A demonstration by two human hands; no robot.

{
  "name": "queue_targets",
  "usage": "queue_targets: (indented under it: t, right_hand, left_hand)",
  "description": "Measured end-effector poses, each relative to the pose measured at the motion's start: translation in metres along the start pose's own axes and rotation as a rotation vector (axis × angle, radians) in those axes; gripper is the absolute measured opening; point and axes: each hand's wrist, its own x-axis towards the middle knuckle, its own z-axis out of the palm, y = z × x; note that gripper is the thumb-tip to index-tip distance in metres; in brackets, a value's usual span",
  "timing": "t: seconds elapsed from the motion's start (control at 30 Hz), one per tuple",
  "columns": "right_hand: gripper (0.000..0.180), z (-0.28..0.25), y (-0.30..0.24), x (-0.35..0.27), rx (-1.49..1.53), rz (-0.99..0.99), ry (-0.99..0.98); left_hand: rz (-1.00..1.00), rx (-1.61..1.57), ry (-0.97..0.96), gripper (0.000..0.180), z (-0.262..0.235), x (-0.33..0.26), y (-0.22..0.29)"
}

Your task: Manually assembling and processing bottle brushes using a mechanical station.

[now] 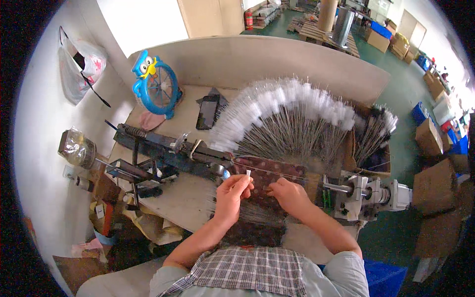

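Left hand (231, 194) grip on white tuft (248, 173)

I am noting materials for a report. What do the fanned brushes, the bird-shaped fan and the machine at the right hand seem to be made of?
Brushes: thin dark stems, probably twisted metal wire, with fuzzy white tips that look like synthetic bristle.
Bird-shaped fan: glossy blue and yellow shell, likely moulded plastic.
Machine: dull grey blocks and a bright shaft, apparently bare metal.
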Motion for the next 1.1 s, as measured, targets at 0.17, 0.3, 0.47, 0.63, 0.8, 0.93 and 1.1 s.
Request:
queue_targets:
  t: [0.17, 0.3, 0.47, 0.63, 0.8, 0.93, 1.1]
  right_hand:
    - [0.036, -0.068, -0.024, 0.008, 0.283, -0.110, 0.261]
    - [0.026, -0.082, -0.014, 0.021, 0.261, 0.110, 0.175]
    - [0.023, -0.080, -0.008, 0.017, 0.346, 0.252, 0.126]
    - [0.021, -0.076, -0.002, 0.008, 0.428, 0.244, 0.104]
    - [0.019, -0.083, -0.015, 0.013, 0.081, -0.072, 0.154]
    - [0.016, -0.069, -0.024, 0.045, -0.041, -0.192, 0.363]
    - [0.015, -0.023, -0.032, 0.084, -0.072, -0.130, 0.254]
  left_hand:
    - [-0.037, -0.029, -0.019, 0.014, 0.008, 0.006, -0.004]
    - [-0.009, -0.020, -0.076, 0.015, 0.013, 0.017, -0.014]
    - [0.006, 0.022, -0.115, 0.014, 0.012, 0.022, -0.021]
    - [-0.023, -0.011, -0.149, 0.014, 0.022, 0.029, -0.030]
    - [0.007, 0.012, -0.006, 0.014, 0.017, 0.025, -0.030]
    - [0.006, -0.063, 0.189, 0.012, 0.009, 0.018, -0.009]
    - [-0.109, -0.239, 0.153, 0.015, 0.005, 0.020, -0.003]
